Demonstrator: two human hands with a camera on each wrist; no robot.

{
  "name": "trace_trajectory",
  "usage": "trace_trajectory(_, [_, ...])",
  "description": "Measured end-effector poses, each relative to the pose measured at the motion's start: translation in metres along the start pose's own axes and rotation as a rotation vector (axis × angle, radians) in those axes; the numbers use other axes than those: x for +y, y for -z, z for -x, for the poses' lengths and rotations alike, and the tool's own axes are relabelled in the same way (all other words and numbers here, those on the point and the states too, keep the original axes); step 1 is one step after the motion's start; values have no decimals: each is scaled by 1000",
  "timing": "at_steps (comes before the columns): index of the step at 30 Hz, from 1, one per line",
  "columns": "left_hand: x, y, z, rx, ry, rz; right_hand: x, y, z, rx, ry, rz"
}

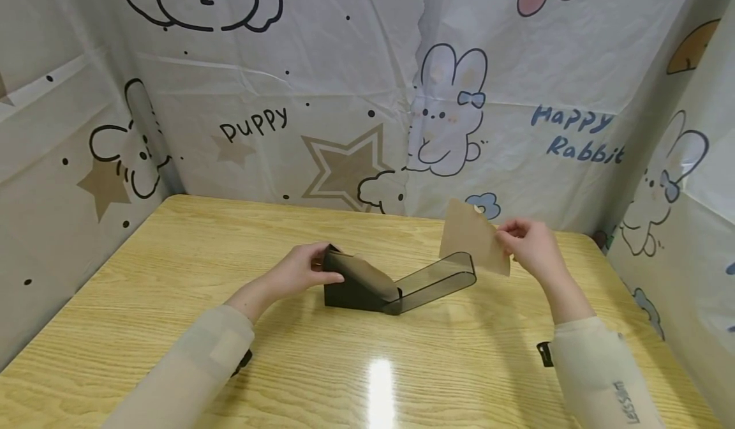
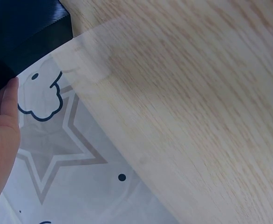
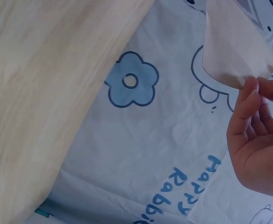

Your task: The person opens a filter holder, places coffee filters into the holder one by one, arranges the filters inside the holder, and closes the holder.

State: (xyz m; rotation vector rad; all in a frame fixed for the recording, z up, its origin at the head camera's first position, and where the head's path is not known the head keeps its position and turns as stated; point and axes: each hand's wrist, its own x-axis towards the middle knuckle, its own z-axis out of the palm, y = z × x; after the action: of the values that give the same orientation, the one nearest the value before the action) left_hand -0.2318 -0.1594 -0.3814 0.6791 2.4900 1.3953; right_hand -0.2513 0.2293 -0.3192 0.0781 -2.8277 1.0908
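A black box with a hinged, smoky see-through lid [image 1: 436, 282] sits at the middle of the table, its lid swung out to the right. Inside the box [image 1: 353, 292] brown paper shows along the sloping open side. My left hand [image 1: 298, 266] grips the box's left end, thumb on the near face and fingers behind. In the left wrist view, fingertips touch the dark box [image 2: 29, 37]. Up to the right, my right hand [image 1: 531, 244] pinches a brown paper coffee filter [image 1: 467, 234] by its edge, above the table beyond the lid. The right wrist view shows the filter's curved rim and crimped seam.
The wood-grain table [image 1: 287, 371] ends at a printed cloth [image 1: 344, 97] that hangs behind and at both sides. Dark straps show at both sleeves. A bright light reflection lies on the table's near part.
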Motion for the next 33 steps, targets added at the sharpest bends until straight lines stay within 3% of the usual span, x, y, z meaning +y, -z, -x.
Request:
trace_trajectory(18, [0,0,-1,7,10,-10,-48,19,12,169,108,-39])
trace_trajectory(33, [0,0,-1,5,22,-4,-89,4,21,122,207,-124])
